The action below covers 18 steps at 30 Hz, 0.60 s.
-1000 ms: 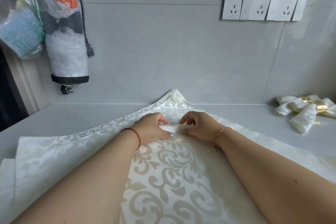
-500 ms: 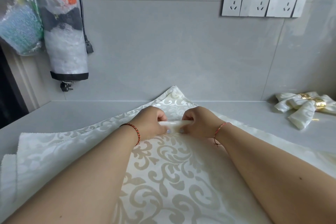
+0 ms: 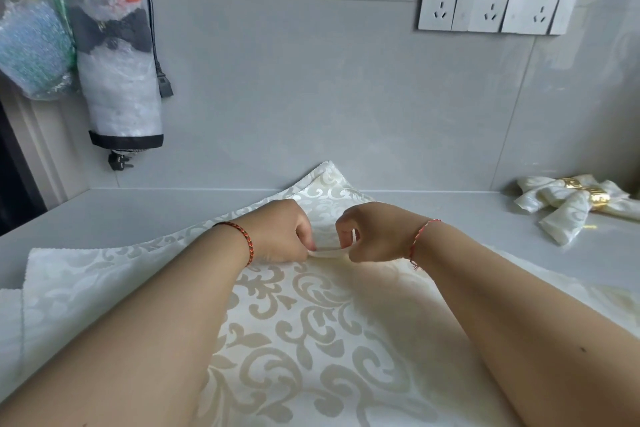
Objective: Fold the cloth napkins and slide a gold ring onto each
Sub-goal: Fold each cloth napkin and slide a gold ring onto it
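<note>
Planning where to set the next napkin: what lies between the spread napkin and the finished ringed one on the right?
Only bare countertop between spread napkin and ringed napkin, per head view.

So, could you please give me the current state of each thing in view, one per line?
Spread napkin: lying open on the counter, small fold pinched up mid-cloth.
Left hand: pinching the fold.
Right hand: pinching the fold.
Finished napkin: folded, ring on.
Gold ring: around the finished napkin.
Wall sockets: nothing plugged in.
</note>
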Motion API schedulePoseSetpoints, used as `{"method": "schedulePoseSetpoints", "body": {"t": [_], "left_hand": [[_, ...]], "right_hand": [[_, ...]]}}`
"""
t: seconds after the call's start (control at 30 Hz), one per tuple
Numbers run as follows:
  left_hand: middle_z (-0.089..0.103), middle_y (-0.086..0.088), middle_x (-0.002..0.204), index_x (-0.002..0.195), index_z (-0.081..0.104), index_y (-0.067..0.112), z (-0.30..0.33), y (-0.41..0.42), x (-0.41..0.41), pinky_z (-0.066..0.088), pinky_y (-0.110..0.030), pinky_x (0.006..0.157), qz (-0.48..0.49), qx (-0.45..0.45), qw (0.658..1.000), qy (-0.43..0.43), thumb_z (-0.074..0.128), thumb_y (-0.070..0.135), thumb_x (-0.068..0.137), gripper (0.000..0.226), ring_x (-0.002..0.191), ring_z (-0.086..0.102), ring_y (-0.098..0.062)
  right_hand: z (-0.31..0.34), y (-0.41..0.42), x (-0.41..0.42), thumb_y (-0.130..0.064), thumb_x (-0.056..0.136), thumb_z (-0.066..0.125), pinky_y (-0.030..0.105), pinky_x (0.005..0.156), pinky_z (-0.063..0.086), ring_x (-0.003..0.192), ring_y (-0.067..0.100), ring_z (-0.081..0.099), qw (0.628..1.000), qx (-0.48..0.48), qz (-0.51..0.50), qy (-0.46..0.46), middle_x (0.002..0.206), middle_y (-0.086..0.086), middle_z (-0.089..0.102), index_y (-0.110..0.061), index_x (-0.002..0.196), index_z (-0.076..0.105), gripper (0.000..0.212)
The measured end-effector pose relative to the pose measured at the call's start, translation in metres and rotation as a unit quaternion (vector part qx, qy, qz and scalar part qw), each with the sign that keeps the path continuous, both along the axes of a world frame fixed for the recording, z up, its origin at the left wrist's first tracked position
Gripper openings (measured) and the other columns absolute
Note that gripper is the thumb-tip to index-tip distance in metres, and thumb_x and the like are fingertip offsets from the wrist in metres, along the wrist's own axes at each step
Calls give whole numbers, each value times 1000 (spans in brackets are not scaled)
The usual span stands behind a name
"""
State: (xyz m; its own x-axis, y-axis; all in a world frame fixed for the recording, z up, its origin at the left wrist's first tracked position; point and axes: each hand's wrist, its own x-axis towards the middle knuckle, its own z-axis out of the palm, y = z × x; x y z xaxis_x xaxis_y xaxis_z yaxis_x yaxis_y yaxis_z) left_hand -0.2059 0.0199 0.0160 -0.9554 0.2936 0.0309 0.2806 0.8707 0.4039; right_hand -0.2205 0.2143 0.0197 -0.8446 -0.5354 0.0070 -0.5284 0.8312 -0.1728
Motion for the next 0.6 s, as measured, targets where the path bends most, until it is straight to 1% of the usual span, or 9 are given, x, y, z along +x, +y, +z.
{"method": "schedulePoseSetpoints", "body": {"t": [0.07,0.1,0.13,0.2,0.3,0.37,0.47,0.53,0.6], "left_hand": [[45,3,52,51,49,18,2,2,-1,31,-19,49,15,16,999,-36,64,15,74,28,49,40,-18],[38,-2,52,49,42,16,3,3,0,27,-21,49,20,27,998,-49,64,16,74,34,49,33,-22],[36,0,48,46,40,17,4,2,1,26,-19,45,18,39,998,-55,66,17,76,39,44,32,-20],[48,12,42,47,58,20,3,-1,2,33,-13,40,-6,41,998,-51,71,22,79,34,36,42,-6],[67,15,67,70,73,29,0,-4,2,49,-17,58,-27,35,999,-30,79,30,74,8,60,59,-1],[63,14,77,79,69,32,-5,-4,-1,47,-19,62,-22,30,999,-21,81,34,70,16,65,57,-2],[59,14,95,91,62,37,-7,-5,-4,50,-21,77,-18,23,999,-24,80,40,69,29,83,58,-2],[60,14,94,92,62,36,-7,-6,-3,53,-25,80,-13,25,999,-33,80,41,69,30,85,60,-3],[64,15,89,90,64,35,-6,-6,-2,54,-26,76,-7,24,999,-42,79,40,70,26,82,63,-5]], "right_hand": [[2,3,0,-33,79,61,36,81,52,88,18,60,1000,-17,-4,-26,91,-5,64,-28,70,59,10],[3,4,-1,-39,80,63,35,81,52,88,16,60,1000,-16,-2,-26,89,-7,64,-29,69,58,15],[2,5,-2,-42,80,66,32,78,51,86,15,60,1000,-17,1,-24,86,-10,62,-30,69,58,18],[0,5,-3,-42,80,70,28,71,47,83,12,58,999,-27,12,-28,80,-14,59,-30,73,58,18],[-3,6,-6,-43,78,72,23,65,40,79,7,54,998,-35,3,-44,84,-17,53,-30,94,58,25],[-3,7,-6,-46,79,70,21,63,37,75,0,49,998,-33,-10,-58,85,-17,50,-29,104,56,33],[-2,8,-5,-46,82,67,20,58,33,69,-1,47,998,0,-4,-61,80,-17,50,-30,92,54,23],[-1,8,-6,-44,83,67,23,58,34,66,4,47,999,8,-3,-52,76,-14,51,-31,81,52,20],[0,9,-6,-43,82,68,24,59,36,66,8,48,999,8,-5,-50,73,-12,53,-32,75,52,21]]}}
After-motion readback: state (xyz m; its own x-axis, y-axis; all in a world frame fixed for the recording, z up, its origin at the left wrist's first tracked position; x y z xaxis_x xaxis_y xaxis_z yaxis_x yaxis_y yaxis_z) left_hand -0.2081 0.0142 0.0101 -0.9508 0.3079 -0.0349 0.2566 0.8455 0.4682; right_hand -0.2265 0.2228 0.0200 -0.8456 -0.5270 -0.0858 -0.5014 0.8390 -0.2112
